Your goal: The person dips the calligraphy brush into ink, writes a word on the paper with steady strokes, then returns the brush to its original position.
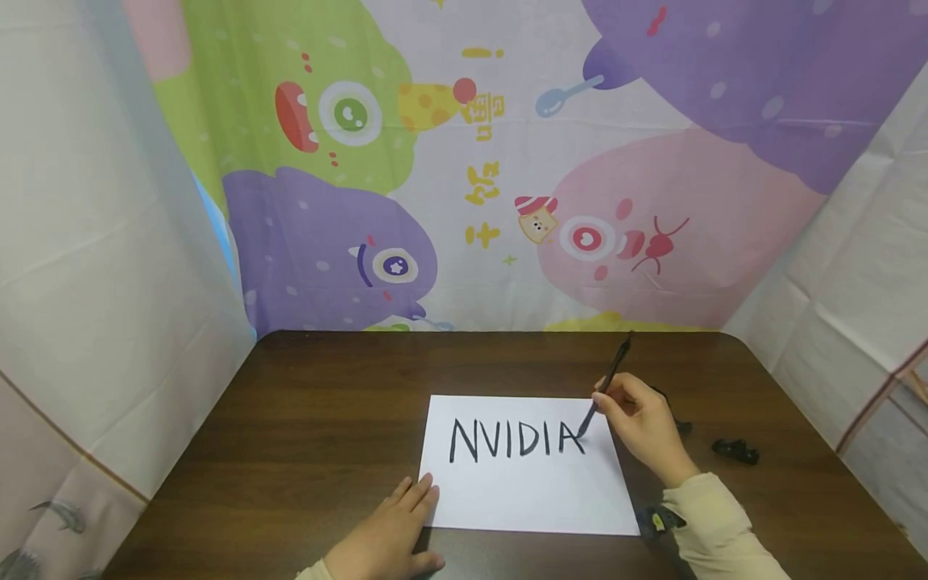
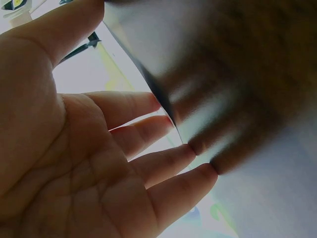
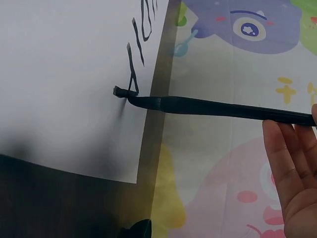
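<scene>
A white sheet of paper (image 1: pixel 529 499) lies on the dark wooden table (image 1: pixel 304 435), bearing the hand-lettered word "NVIDIA" in thick black strokes. My right hand (image 1: pixel 648 427) pinches a black writing brush (image 1: pixel 615 364) by its handle, above the sheet's right edge. The brush's bent tip rests on the crossbar of the last A, as the right wrist view (image 3: pixel 130 95) also shows. At the sheet's lower left, my left hand (image 1: pixel 391 524) lies flat, its fingertips on the paper's edge. Its spread palm side (image 2: pixel 89 158) fills the left wrist view.
To the right of my right hand lies a small black object (image 1: pixel 735 451), its kind unclear. Another dark item (image 1: pixel 683 425) is partly hidden behind that hand. A cartoon-printed cloth (image 1: pixel 500 298) hangs at the table's back edge, with pale cloth walls on both sides.
</scene>
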Available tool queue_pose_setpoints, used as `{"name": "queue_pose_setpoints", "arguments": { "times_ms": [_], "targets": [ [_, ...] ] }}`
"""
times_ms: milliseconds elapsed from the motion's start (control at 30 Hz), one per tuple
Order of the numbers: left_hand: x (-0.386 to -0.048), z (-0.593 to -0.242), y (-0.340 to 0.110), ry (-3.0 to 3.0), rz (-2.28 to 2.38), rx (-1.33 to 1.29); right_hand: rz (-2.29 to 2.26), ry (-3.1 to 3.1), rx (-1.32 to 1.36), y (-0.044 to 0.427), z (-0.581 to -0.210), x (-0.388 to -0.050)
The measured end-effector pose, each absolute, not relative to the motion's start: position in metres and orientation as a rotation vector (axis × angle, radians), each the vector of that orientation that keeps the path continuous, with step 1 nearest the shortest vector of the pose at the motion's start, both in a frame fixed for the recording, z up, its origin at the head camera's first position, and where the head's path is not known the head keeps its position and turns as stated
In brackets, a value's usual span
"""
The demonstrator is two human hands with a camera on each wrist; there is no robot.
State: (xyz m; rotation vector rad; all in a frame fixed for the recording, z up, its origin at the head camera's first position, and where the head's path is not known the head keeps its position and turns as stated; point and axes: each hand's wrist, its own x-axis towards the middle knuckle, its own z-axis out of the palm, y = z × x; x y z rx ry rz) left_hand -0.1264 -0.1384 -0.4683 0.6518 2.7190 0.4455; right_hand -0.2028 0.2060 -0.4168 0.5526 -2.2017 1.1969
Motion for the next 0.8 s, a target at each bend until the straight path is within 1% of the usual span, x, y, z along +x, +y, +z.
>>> {"name": "queue_pose_setpoints", "arguments": {
  "times_ms": [267,567,800],
  "targets": [
    [-0.127,-0.468,-0.138,2.73,0.441,0.658,1.306,-2.123,0.55,0.21,-0.413,-0.208],
    [-0.127,-0.468,-0.138,2.732,0.434,0.657,1.483,-2.056,0.427,0.234,-0.424,-0.226],
    [-0.128,-0.467,-0.138,2.736,0.421,0.653,1.534,-2.034,0.407,0.253,-0.41,-0.228]
  ]
}}
